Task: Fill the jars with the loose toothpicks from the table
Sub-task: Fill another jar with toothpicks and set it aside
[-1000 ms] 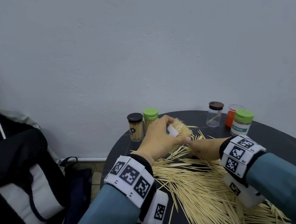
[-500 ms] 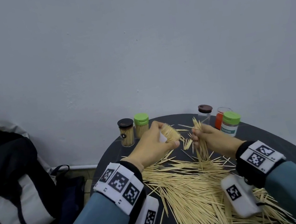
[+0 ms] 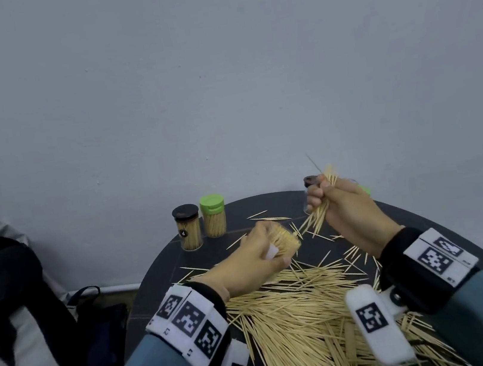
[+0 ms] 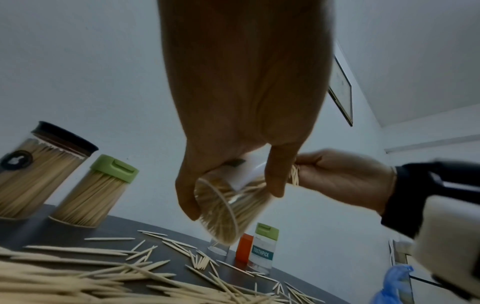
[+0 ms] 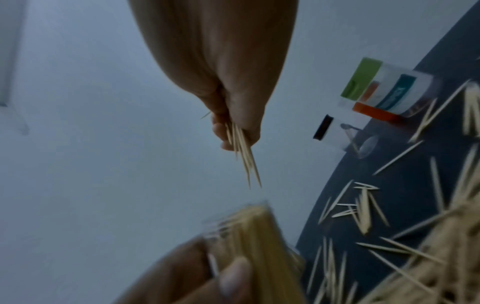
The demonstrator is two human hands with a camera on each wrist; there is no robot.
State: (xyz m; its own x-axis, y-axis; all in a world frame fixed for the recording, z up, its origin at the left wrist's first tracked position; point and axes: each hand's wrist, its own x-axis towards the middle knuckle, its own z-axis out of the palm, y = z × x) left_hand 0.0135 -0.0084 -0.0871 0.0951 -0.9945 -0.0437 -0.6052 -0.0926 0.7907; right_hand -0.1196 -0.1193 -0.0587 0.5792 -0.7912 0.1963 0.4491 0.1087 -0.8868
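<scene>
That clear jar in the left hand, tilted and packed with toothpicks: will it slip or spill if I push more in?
The clear jar looks smooth-walled, so it may slip in the left hand. It is held tilted and open-mouthed, so toothpicks could slide out. It already looks tightly packed, so the bundle in the right hand may meet resistance.

Right hand (image 3: 342,208) lifted toothpick bundle (image 3: 320,205) off table.
</scene>
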